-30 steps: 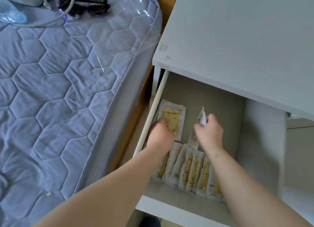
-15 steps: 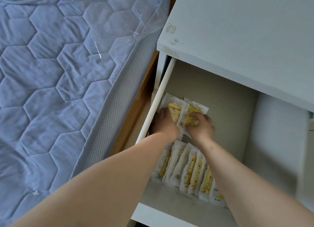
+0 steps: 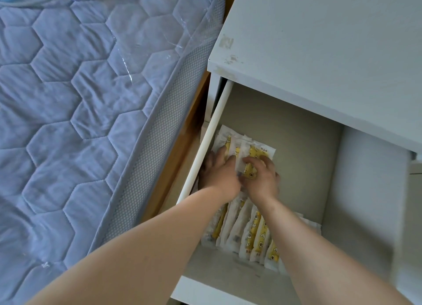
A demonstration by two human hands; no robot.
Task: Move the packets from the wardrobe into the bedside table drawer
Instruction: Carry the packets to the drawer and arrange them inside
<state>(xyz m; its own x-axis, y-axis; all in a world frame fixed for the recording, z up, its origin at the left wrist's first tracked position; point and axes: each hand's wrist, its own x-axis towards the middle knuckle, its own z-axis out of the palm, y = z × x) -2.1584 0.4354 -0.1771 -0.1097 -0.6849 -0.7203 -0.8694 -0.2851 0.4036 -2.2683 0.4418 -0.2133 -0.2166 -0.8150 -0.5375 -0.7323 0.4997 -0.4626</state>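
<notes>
The only view is a wide-angle camera worn on the head. It looks steeply down from close range into the open drawer (image 3: pixel 296 149) at lower right. The bedside table (image 3: pixel 331 42) top fills the upper right and the mattress (image 3: pixel 80 122) the left.

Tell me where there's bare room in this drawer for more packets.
Bare drawer floor between the back packets and the right wall, plus a strip behind the drawer front. Crowded by the left wall: left hand and right hand on the back packets, packet row nearer.

A home bedroom: quilted mattress (image 3: pixel 80 113) just beside a white bedside table (image 3: pixel 331 42).
</notes>
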